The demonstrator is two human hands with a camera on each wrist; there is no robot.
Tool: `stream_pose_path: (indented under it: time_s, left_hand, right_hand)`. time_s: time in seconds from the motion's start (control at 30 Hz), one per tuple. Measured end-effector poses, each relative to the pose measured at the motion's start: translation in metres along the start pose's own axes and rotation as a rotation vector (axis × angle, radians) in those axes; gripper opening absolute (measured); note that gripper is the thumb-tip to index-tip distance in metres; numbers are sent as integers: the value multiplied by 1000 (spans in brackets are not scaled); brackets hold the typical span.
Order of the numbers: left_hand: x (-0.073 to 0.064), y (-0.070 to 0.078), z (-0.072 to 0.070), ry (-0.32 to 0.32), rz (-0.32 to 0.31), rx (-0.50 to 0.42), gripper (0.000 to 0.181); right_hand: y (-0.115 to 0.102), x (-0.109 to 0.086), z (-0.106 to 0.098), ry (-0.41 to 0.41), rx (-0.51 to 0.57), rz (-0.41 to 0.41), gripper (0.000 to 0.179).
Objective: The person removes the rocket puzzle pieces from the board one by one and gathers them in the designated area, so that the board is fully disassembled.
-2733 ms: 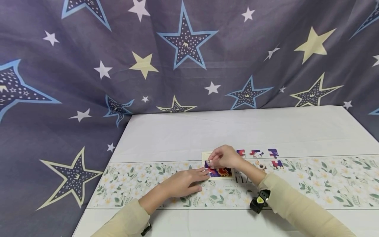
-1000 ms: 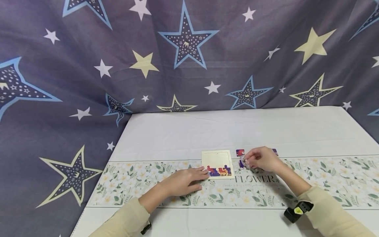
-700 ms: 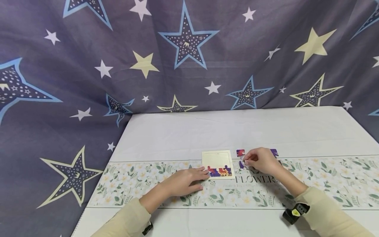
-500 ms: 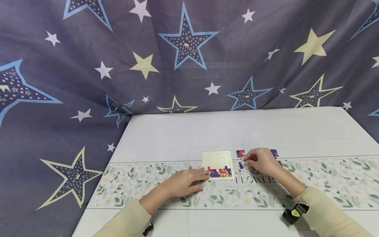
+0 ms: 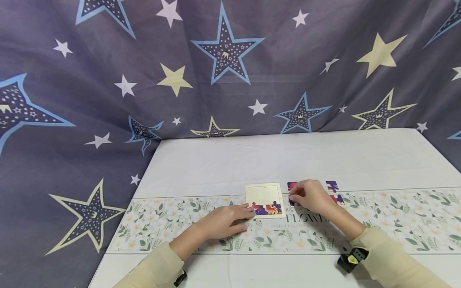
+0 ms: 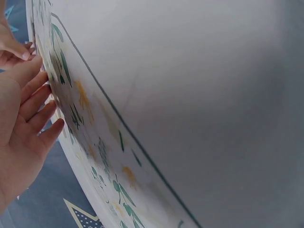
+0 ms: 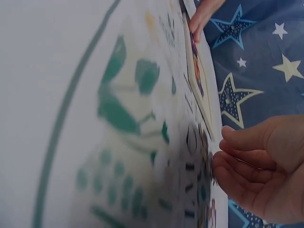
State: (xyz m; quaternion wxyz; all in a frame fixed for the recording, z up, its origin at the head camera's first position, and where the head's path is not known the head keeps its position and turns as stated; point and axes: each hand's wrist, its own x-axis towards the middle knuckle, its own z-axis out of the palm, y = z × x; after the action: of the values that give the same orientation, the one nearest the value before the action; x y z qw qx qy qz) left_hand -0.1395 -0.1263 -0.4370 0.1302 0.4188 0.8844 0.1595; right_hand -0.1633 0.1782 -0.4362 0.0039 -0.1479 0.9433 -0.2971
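Note:
My left hand (image 5: 228, 221) lies flat, fingers extended, with its fingertips on the lower left edge of a cream puzzle frame (image 5: 263, 193). Joined red, purple and orange jigsaw pieces (image 5: 268, 209) fill the bottom row of that frame. To the frame's right, my right hand (image 5: 311, 195) bends its fingers down at a purple jigsaw piece (image 5: 291, 202), which is mostly covered. The right wrist view has the thumb close to the fingers of the right hand (image 7: 266, 166), near the table. Whether they pinch the piece is hidden.
Loose pieces lie round the right hand: a red and purple one (image 5: 292, 185) behind its fingertips, a purple one (image 5: 332, 185) and a red-purple one (image 5: 337, 199) to its right. The white tablecloth (image 5: 230, 160) has a floral band. A starry curtain (image 5: 201, 100) hangs behind.
My right hand has left the frame, where it held a piece, and come to the loose pieces. Just now it shifted slightly left. My left hand stays in place.

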Motion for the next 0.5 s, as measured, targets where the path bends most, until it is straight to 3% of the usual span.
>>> stream_pose_path:
  time_s: [0.17,0.5]
  left_hand:
    - [0,1,-1,-12,-17,2,45]
    - [1,0,-2,-18,-15,0,45]
  right_hand:
    - [-12,3,6,-25,23,-28,2]
    - [-29,6,25,-103,60,-217,11]
